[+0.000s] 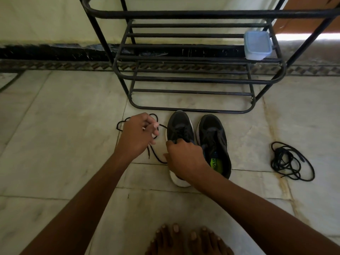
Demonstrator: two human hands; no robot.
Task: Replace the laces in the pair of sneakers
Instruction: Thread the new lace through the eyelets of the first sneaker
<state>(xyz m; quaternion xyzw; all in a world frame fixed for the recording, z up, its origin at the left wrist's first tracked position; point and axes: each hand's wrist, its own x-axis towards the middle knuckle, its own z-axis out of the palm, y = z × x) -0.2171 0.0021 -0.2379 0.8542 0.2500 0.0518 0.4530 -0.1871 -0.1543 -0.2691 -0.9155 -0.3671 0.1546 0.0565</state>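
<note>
Two black sneakers stand side by side on the floor, toes toward the rack. The left sneaker [179,126] has white sole edges; my right hand [184,156] grips it around the tongue and lace area. The right sneaker [214,142] shows a green insole and has nothing touching it. My left hand [138,137] hovers left of the shoes, fingers curled, pinching a loose black lace [155,155] that loops over the floor beneath and behind it. A second black lace [288,161] lies bundled on the floor to the right.
A black metal shoe rack [193,79] stands just behind the sneakers, with a lidded blue plastic container [257,45] on its middle shelf at the right. My bare toes [185,240] show at the bottom edge. The floor is pale tile.
</note>
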